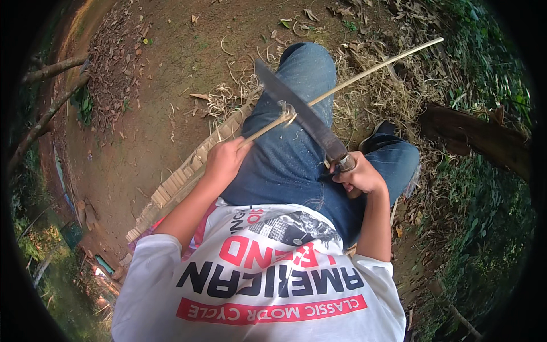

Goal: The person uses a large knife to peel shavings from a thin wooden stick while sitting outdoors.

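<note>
Pale stick: the long, thin stick (376, 70), probably split bamboo, lies slantwise over the left jeans leg (285, 162), its far tip reaching out to the upper right above the ground.
Left fingers: the left hand (223, 162) is curled around the stick's near end; the fingertips are partly hidden.
Right fingers: the right hand (362, 174) is wrapped around the handle of a machete (305, 117), just behind the blade.
Crossing: the blade passes over the stick near mid-leg, with curled shavings (289, 110) gathered there.
Stick handling: likely light and springy, stiff enough to hold straight over its length, and liable to splinter where freshly cut.
Machete handling: likely heavier and rigid, with its weight toward the blade.
Where to hold: the stick by its near end, well apart from the blade; the machete by its handle alone.
Edges: the blade slants just above the jeans, so leg and left fingers both seem at risk from a slip.
Room: most seems to lie left and ahead, over the brown ground (171, 85); a slatted strip (182, 175) runs beside the left forearm, while a dark log (484, 142) and foliage (484, 211) crowd the right.
</note>
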The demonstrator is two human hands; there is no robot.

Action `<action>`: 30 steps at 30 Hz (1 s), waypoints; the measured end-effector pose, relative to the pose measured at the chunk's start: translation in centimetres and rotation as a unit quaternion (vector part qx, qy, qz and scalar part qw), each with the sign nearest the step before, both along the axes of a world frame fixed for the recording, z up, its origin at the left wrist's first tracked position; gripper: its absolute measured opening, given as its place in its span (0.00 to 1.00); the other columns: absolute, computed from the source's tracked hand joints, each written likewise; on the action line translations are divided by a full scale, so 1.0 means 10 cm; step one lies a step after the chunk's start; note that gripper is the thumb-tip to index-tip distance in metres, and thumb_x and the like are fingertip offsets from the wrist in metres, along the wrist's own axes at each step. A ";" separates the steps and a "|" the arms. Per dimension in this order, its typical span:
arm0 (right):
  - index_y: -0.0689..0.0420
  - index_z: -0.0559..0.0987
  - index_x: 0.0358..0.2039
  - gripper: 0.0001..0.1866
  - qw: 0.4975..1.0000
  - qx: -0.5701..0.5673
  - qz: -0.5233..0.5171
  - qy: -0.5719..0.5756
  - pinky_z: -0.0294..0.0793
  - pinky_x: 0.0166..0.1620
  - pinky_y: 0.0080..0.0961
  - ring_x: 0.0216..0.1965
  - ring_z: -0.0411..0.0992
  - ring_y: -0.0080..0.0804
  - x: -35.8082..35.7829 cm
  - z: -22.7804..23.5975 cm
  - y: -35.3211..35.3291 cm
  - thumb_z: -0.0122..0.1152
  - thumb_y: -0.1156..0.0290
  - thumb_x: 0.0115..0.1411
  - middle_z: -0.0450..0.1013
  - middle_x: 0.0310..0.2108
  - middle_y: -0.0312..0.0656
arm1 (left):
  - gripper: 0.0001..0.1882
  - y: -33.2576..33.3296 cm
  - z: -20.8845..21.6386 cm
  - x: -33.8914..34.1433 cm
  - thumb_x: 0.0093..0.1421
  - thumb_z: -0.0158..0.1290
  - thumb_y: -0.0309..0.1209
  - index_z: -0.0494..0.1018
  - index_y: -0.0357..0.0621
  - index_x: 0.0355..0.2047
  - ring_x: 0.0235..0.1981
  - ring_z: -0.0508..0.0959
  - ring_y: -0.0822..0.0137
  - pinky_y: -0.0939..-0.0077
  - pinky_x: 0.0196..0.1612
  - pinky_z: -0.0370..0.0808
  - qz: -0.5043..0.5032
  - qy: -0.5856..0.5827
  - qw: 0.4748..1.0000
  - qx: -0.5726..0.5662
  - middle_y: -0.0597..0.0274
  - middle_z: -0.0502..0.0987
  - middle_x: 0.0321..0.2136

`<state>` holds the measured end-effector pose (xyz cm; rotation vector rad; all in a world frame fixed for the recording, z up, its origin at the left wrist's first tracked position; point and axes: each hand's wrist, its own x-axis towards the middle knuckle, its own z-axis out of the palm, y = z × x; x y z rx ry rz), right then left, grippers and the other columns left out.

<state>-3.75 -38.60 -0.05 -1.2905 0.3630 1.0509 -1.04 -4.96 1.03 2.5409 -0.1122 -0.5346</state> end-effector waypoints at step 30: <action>0.61 0.77 0.28 0.09 0.999 -0.013 0.015 -0.032 0.64 0.17 0.19 0.14 0.66 0.20 -0.06 0.06 0.14 0.60 0.85 0.44 0.70 0.17 0.34 | 0.16 -0.03 0.17 0.05 0.63 0.51 0.40 0.73 0.39 0.28 0.26 0.75 0.41 0.55 0.27 0.69 0.020 0.033 0.999 0.010 0.44 0.74 0.19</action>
